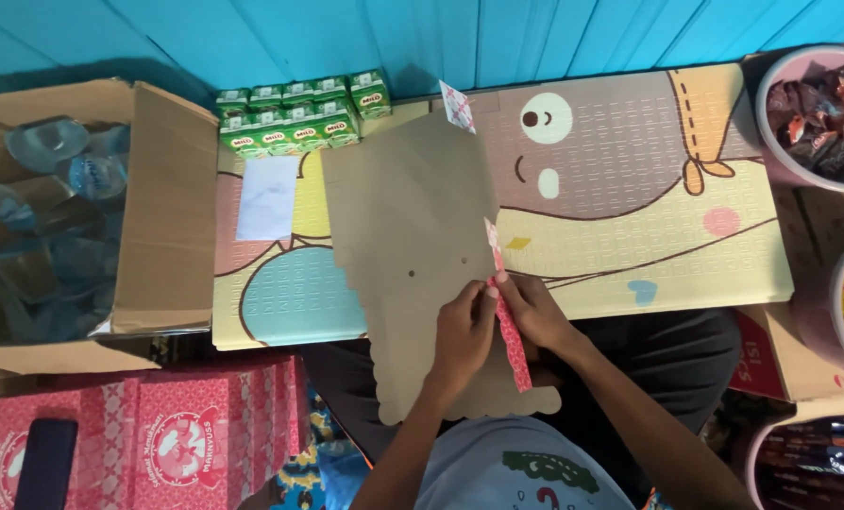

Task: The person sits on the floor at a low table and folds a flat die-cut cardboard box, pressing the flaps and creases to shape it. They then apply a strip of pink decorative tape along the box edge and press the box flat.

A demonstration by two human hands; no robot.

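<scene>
A flat brown cardboard sheet [413,236] with a scalloped lower edge lies across my lap and the play mat. Its right edge carries a red-and-white patterned flap [514,345]. My left hand [462,335] pinches that flap from the left, fingertips near its top. From the other side my right hand [532,312] presses on the same flap. Another patterned corner [457,106] sticks up at the sheet's top right.
A cartoon play mat [630,189] covers the floor. Green drink cartons [295,113] stand at its far edge. An open box of water bottles [49,208] is left. Red patterned boxes [172,434] sit lower left. Tubs of snacks [818,113] line the right.
</scene>
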